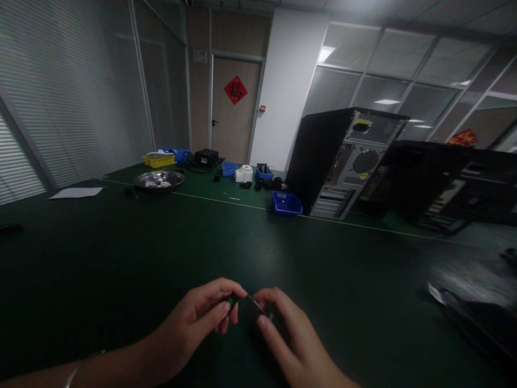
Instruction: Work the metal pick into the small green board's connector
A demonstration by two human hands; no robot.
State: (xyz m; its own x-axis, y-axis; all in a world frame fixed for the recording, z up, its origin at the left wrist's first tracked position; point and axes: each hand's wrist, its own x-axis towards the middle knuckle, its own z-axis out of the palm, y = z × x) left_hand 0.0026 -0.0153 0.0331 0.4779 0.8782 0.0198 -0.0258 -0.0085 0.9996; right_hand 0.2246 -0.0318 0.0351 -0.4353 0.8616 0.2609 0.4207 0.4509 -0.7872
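Observation:
Low in the middle of the head view, my left hand [202, 315] pinches a small dark green piece [231, 302] between thumb and fingers. It looks like a little circuit board, but most of it is covered. My right hand [288, 331] is closed around what looks like a small screwdriver [257, 305]. Its thin metal shaft points up and left, with the tip close to the left fingertips. Whether the tip touches the green piece I cannot tell. The screwdriver's handle is mostly hidden in the right hand. Both hands are just above the dark green table [169, 253].
A blue tray [287, 205] stands beside a black computer tower [323, 156]. Further back are a metal bowl [159, 180], a yellow basket [159, 160] and a white device [244, 173]. Paper [76, 193] lies at left. A dark object [476, 323] is at right, blurred.

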